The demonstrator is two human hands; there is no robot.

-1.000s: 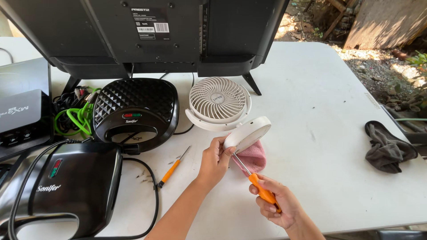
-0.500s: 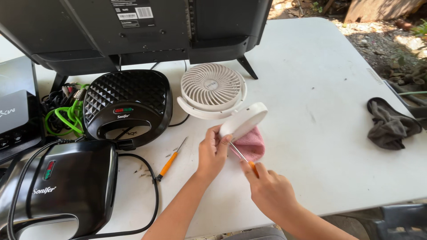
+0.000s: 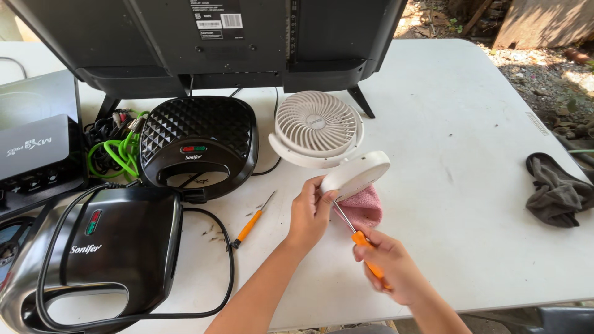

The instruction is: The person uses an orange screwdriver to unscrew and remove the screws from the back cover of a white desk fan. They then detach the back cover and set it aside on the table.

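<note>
Left hand (image 3: 309, 213) grips white fan base (image 3: 355, 175), tilted over pink cloth (image 3: 364, 207), table (image 3: 470, 124) centre. Right hand (image 3: 387, 266) closed around orange screwdriver (image 3: 359, 238), tip touching base underside. Second screwdriver (image 3: 250, 221) lies left.

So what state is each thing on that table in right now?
White fan: lying face up, its base tipped on edge in the left hand.
Orange screwdriver: gripped in the right hand, tip against the base.
Pink cloth: bunched under the base.
Second screwdriver: lying loose.
Two sandwich makers: lids shut.
Grey rag: crumpled.
</note>
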